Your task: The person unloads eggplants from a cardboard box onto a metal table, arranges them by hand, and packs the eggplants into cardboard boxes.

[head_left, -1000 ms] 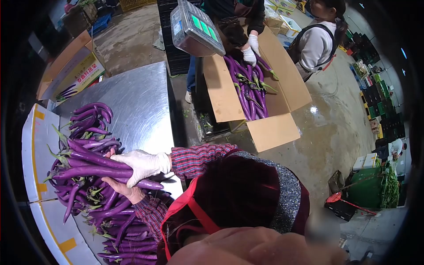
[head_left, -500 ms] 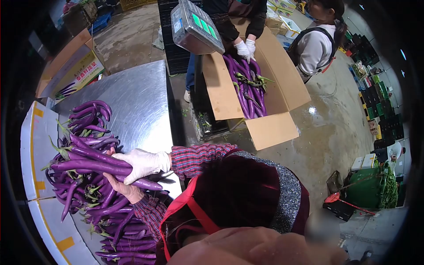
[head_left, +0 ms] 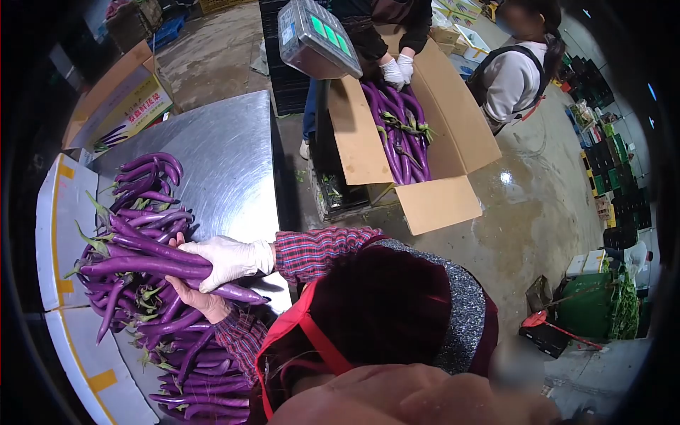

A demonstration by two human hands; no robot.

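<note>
My right hand (head_left: pixel 230 263), in a white glove, is closed over the top of a few long purple eggplants (head_left: pixel 145 267). Bare, my left hand (head_left: pixel 202 301) supports the same bunch from below, its thumb along the near side and fingertips showing beyond it. Green stems of the held eggplants point left, and one tapered end sticks out to the right past the glove. Beneath and around the hands lies a pile of eggplants (head_left: pixel 205 386) on the metal table (head_left: pixel 219 149).
White foam boxes (head_left: pixel 74 241) line the table's left edge. Beyond it, a co-worker's gloved hands (head_left: pixel 397 71) are in an open carton (head_left: pixel 453 195) of eggplants, beside a scale display (head_left: pixel 319 39). Another person (head_left: pixel 513 78) stands at the right. A printed carton (head_left: pixel 131 106) sits at the back left.
The view has shifted slightly. The co-worker's hands have drawn back toward the carton's far end, and the eggplants there lie closer together. My hands keep the same hold.
</note>
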